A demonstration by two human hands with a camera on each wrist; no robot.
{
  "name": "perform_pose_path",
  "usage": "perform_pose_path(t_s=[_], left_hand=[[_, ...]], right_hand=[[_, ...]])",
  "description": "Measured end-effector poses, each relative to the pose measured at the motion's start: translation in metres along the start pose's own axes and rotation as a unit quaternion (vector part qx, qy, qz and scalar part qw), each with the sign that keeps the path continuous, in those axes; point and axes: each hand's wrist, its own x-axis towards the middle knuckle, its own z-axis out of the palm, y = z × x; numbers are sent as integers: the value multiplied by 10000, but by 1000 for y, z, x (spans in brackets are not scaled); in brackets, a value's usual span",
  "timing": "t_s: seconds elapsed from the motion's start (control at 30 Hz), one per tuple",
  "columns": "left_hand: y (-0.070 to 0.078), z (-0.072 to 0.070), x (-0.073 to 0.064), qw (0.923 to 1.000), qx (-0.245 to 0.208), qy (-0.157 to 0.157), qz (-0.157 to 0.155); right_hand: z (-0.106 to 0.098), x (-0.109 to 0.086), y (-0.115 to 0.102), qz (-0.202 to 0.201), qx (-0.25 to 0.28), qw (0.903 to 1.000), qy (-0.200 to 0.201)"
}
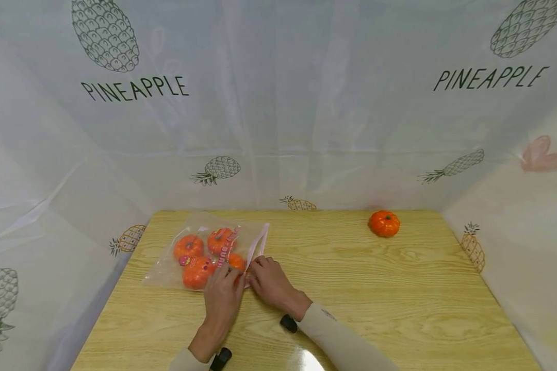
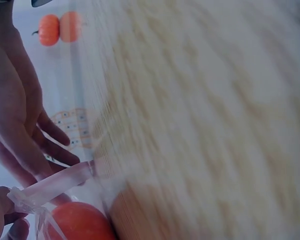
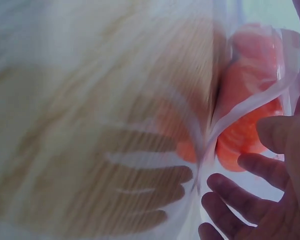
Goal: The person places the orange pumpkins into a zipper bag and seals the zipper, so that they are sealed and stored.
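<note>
A clear plastic zip bag [image 1: 160,273] with pink print lies flat on the left of the table, its mouth facing right. Inside are several small orange pumpkins [image 1: 189,247]. My left hand [image 1: 223,296] pinches the near corner of the bag's mouth, as the left wrist view shows at the pale zip strip [image 2: 57,185]. Close by, my right hand [image 1: 274,283] is at the mouth's edge; in the right wrist view its fingers [image 3: 235,200] are spread and relaxed beside the strip. One pumpkin [image 3: 247,135] shows through the bag just behind that strip.
Another orange pumpkin [image 1: 384,223] sits alone at the table's back right. The wooden table [image 1: 376,304] is enclosed at the back and sides by pale sheeting [image 1: 278,113] printed with pineapples.
</note>
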Motion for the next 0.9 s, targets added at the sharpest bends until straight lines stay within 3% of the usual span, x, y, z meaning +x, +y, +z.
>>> perform_pose_path(t_s=[0.17, 0.4, 0.63, 0.9], left_hand=[[1, 0, 1, 10000, 7, 21, 45], [1, -1, 0, 9999, 10, -102, -80], [1, 0, -2, 9998, -62, -169, -100], [-1, 0, -3, 9998, -113, -140, -68]], right_hand=[[-5, -8, 9, 10, 255, 9997, 29], [-24, -25, 29, 360, 745, 9965, 79], [-50, -42, 53, 962, 1194, 9879, 255], [-72, -66, 88, 1521, 1189, 9793, 608]])
